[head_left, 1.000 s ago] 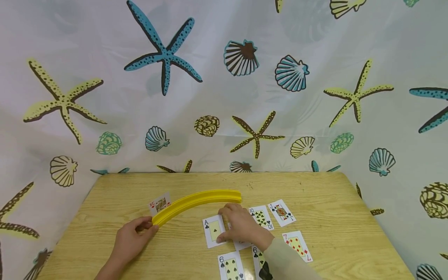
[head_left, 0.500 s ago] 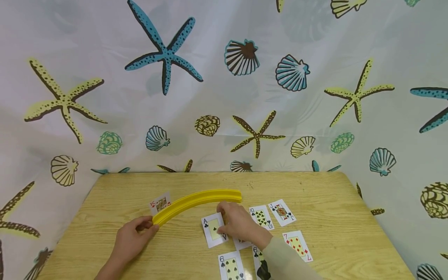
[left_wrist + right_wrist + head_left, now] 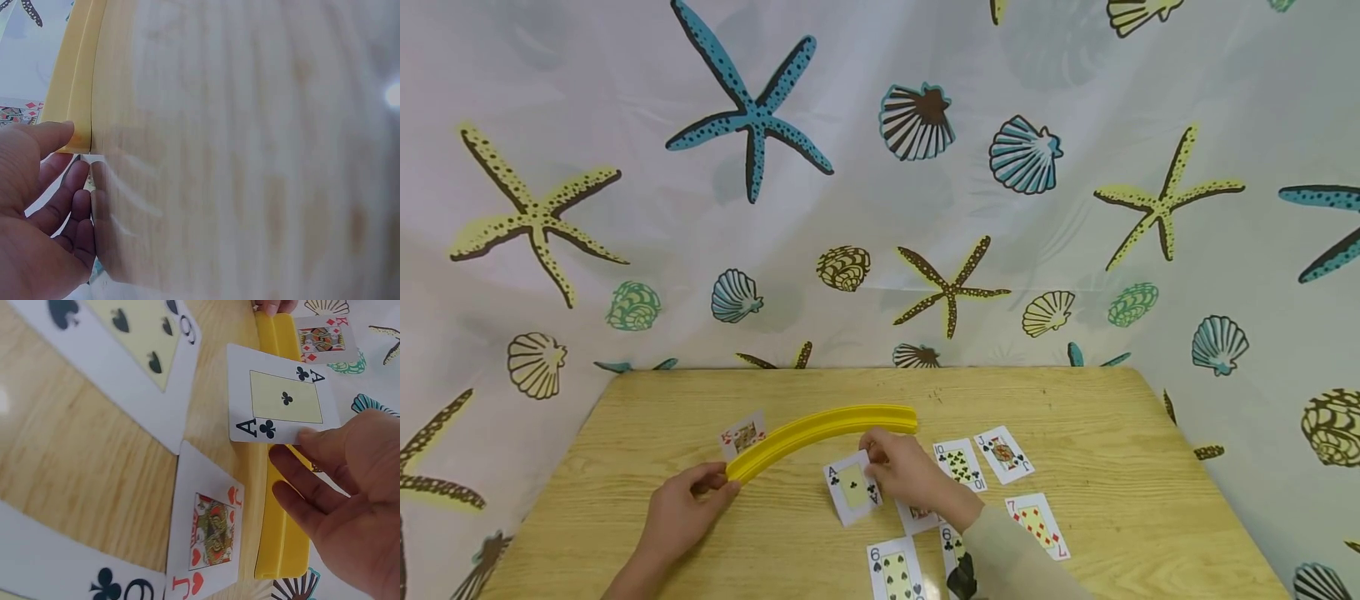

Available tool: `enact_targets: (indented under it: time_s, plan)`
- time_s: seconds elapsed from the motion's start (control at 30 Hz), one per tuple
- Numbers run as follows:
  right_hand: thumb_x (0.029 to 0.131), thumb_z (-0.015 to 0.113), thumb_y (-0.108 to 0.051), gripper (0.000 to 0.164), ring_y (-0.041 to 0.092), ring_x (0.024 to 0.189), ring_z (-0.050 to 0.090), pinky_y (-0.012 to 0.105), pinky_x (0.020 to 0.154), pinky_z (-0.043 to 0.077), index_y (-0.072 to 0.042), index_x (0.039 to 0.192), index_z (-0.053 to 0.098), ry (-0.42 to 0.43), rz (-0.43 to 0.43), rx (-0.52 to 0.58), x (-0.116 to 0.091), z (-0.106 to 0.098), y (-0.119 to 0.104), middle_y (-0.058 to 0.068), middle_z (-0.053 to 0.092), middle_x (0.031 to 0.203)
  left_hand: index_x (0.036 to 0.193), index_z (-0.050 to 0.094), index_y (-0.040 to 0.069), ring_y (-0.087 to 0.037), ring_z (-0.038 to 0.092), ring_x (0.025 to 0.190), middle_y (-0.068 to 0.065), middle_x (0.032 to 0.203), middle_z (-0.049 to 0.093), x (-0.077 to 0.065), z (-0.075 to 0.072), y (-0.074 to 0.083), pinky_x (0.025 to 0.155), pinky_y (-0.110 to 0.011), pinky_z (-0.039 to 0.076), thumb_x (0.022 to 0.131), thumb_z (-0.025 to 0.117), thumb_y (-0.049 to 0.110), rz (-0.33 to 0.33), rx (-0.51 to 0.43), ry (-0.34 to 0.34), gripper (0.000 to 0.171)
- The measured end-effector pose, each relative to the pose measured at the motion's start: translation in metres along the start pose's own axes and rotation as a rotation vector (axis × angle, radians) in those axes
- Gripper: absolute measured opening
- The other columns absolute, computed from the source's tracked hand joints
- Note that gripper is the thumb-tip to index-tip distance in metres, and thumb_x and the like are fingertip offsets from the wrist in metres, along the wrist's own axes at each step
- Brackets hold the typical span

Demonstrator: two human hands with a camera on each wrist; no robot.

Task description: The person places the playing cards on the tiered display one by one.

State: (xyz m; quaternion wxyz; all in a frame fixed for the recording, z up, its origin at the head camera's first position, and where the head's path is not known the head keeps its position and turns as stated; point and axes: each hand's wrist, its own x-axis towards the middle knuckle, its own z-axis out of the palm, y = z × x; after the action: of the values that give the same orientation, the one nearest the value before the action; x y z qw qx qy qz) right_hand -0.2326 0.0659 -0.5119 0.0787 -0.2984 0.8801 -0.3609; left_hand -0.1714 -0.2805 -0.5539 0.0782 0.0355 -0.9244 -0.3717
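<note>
My left hand (image 3: 683,507) grips the near left end of a curved yellow card holder (image 3: 827,426) on the table. A king of diamonds (image 3: 745,435) stands upright in the holder near that end. Between thumb and fingers, my right hand (image 3: 917,477) pinches the ace of clubs (image 3: 852,490) by its right edge. The ace is tilted, partly raised from the table, in front of the holder. Below my right hand lies a jack of hearts (image 3: 212,531), partly hidden in the head view.
Face up on the wooden table (image 3: 647,408) lie a ten of clubs (image 3: 958,467), a jack of spades (image 3: 1003,455), a seven of diamonds (image 3: 1036,525), a six of spades (image 3: 895,571) and a six of clubs (image 3: 953,546), partly under my sleeve. A patterned curtain (image 3: 850,208) hangs behind.
The ace of clubs, flat on the table a second ago, is now pinched and lifted. My right hand has shifted slightly left with it. My left hand has stayed on the holder.
</note>
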Motion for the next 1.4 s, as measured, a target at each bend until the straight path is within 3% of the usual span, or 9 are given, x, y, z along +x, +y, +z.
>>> enact_targets:
  time_s: [0.23,0.4,0.5,0.73,0.93,1.4]
  plan:
    - [0.104,0.067,-0.01,0.02,0.011,0.097,0.066,0.031,0.091,0.055,-0.01,0.123,0.071,-0.012,0.027,0.109,0.001,-0.004,-0.002,0.003,0.073,0.106,0.126,0.074,0.001,-0.016,0.072,0.092,-0.004,0.1,0.079,-0.001,0.0,0.002,0.079,-0.026,0.054,0.095,0.081,0.032,-0.012,0.002,-0.009,0.045]
    - [0.105,0.066,-0.013,0.024,0.018,0.108,0.07,0.038,0.1,0.056,-0.009,0.127,0.074,-0.021,0.054,0.169,0.002,-0.006,-0.004,0.006,0.075,0.114,0.126,0.074,0.001,-0.016,0.072,0.093,-0.004,0.1,0.079,-0.001,0.0,0.002,0.079,-0.026,0.053,0.095,0.081,0.032,-0.016,0.003,-0.005,0.045]
    - [0.106,0.065,-0.015,0.026,0.019,0.111,0.07,0.037,0.101,0.056,-0.009,0.129,0.074,-0.021,0.063,0.179,0.003,-0.006,-0.006,0.005,0.076,0.117,0.126,0.074,0.001,-0.016,0.072,0.093,-0.005,0.1,0.08,-0.001,-0.001,0.003,0.079,-0.026,0.053,0.094,0.081,0.032,-0.018,0.001,-0.003,0.045]
    - [0.105,0.067,-0.015,0.024,0.015,0.104,0.071,0.028,0.093,0.056,-0.008,0.125,0.077,0.002,0.033,0.191,0.009,-0.004,-0.013,0.006,0.078,0.113,0.127,0.074,0.001,-0.016,0.072,0.093,-0.005,0.101,0.079,-0.001,-0.001,0.003,0.079,-0.025,0.054,0.094,0.081,0.032,-0.031,-0.001,-0.012,0.046]
    - [0.104,0.067,-0.015,0.023,0.018,0.104,0.071,0.027,0.09,0.056,-0.006,0.123,0.078,0.014,0.014,0.211,0.015,0.0,-0.022,0.008,0.078,0.113,0.126,0.074,0.001,-0.016,0.072,0.093,-0.005,0.1,0.079,-0.001,-0.001,0.004,0.079,-0.025,0.053,0.095,0.081,0.031,-0.019,0.007,-0.005,0.044]
    - [0.106,0.065,-0.017,0.014,0.008,0.091,0.064,0.023,0.08,0.053,-0.01,0.108,0.078,0.048,0.002,0.202,0.03,0.01,-0.032,0.004,0.076,0.102,0.126,0.074,0.001,-0.017,0.072,0.093,-0.005,0.101,0.079,-0.002,-0.001,0.003,0.079,-0.025,0.053,0.095,0.081,0.03,-0.011,0.004,-0.001,0.043]
